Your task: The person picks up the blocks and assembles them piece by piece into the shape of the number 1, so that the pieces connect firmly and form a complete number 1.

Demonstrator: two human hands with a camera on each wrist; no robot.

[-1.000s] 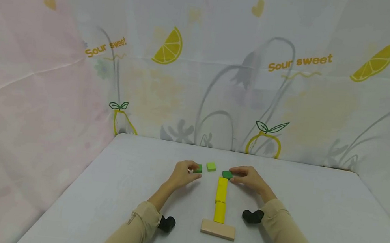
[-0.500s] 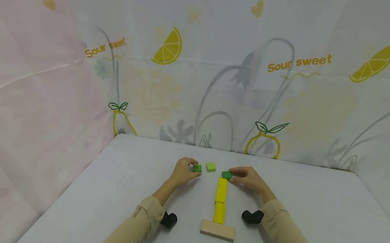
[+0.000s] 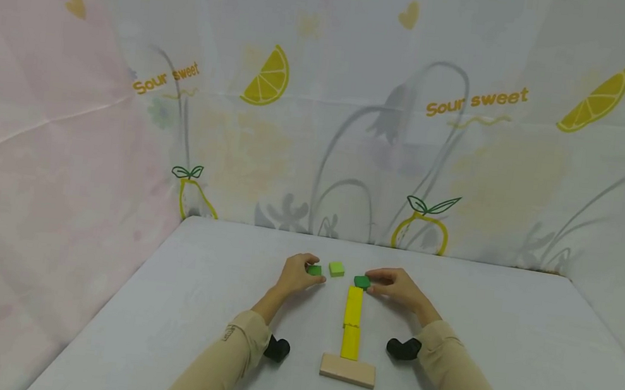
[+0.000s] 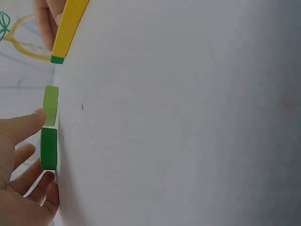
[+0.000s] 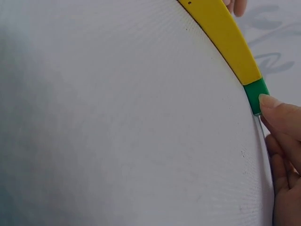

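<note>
In the head view, my left hand (image 3: 295, 273) is around a dark green block (image 3: 314, 270), thumb and fingers spread on either side. The left wrist view shows the thumb apart from that dark green block (image 4: 49, 149), in front of a light green block (image 4: 51, 101). With thumb and fingers, my right hand (image 3: 399, 287) pinches another dark green block (image 3: 362, 281) at the far end of a yellow row. In the right wrist view, the thumb rests on this green block (image 5: 256, 95), which meets the yellow block (image 5: 225, 37).
Two yellow blocks (image 3: 352, 323) lie end to end, running toward a plain wooden block (image 3: 348, 371) set crosswise at the near end. All lie on a white table (image 3: 180, 308). Behind it hangs a lemon-printed cloth (image 3: 316, 157).
My left hand has moved slightly farther over its dark green block, its fingers now more around it. The right hand stays at the end of the yellow row. The view has shifted slightly.
</note>
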